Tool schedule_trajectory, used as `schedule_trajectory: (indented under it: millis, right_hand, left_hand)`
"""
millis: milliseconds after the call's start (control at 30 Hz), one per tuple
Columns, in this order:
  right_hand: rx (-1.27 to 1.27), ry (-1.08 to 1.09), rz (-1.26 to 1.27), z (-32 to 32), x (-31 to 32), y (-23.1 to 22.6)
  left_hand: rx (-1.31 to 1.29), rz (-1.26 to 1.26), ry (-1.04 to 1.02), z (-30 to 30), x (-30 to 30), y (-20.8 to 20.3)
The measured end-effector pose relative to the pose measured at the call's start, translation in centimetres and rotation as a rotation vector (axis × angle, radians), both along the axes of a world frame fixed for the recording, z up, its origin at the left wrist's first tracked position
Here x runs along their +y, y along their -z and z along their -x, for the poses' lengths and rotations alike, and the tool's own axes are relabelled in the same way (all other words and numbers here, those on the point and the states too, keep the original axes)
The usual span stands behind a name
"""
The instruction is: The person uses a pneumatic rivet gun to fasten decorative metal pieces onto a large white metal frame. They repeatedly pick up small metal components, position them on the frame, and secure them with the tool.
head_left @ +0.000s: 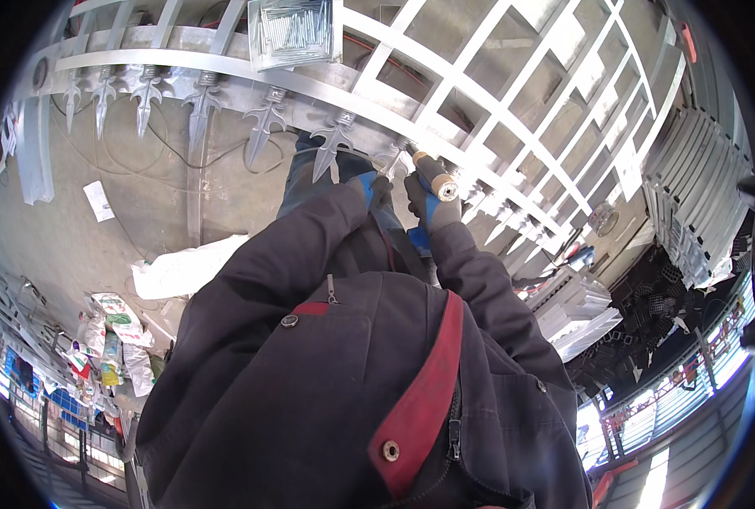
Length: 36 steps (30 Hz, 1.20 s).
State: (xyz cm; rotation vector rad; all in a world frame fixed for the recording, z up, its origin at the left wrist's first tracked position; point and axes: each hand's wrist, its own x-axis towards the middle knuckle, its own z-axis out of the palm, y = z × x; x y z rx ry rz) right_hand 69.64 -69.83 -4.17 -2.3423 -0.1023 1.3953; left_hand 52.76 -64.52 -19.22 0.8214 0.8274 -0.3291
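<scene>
My left hand (376,192), in a dark glove with a blue back, is closed at the tip of a silver spearhead finial (398,159) on the fence rail (309,77). In my right hand (428,209), gloved alike, is a dark cylindrical tool (437,179) with a tan rounded rear end. Its front end points at the rail beside that finial; the contact is hidden. Left of my hands, another spearhead finial (335,142) juts from the rail toward me, one of several in a row.
A metal tray of thin fasteners (292,34) rests on the light metal framework (479,81). Stacked metal profiles (696,195) stand at the right. A white sheet (186,267) and several bags (123,331) lie on the floor at left, with cables (152,161) crossing nearby.
</scene>
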Motion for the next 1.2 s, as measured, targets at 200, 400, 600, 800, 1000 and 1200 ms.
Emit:
schedule_trajectory:
  millis: [200, 400, 600, 800, 1000, 1200]
  right_hand:
    - [-0.009, 0.032, -0.115, 0.4, -0.5, 0.4]
    - [0.014, 0.074, 0.012, 0.5, -0.7, 0.9]
    - [0.042, 0.136, 0.11, 0.3, -0.9, 1.1]
    - [0.013, 0.036, 0.137, 0.3, -0.7, 0.8]
    - [-0.02, -0.079, 0.206, -0.1, -0.5, 0.9]
    - [-0.006, -0.076, 0.217, -0.2, 0.2, 0.3]
  left_hand:
    - [0.025, -0.006, 0.121, -0.5, 1.2, -1.1]
    - [-0.023, -0.059, 0.151, -0.4, 1.9, -1.7]
    - [-0.004, 0.178, -0.169, -0.4, 0.3, -1.1]
    - [-0.001, 0.16, -0.13, 0.1, -1.2, 1.4]
    - [0.053, 0.089, -0.056, -0.1, -1.5, 2.1]
    - [-0.072, 0.024, -0.064, 0.2, -0.9, 0.9]
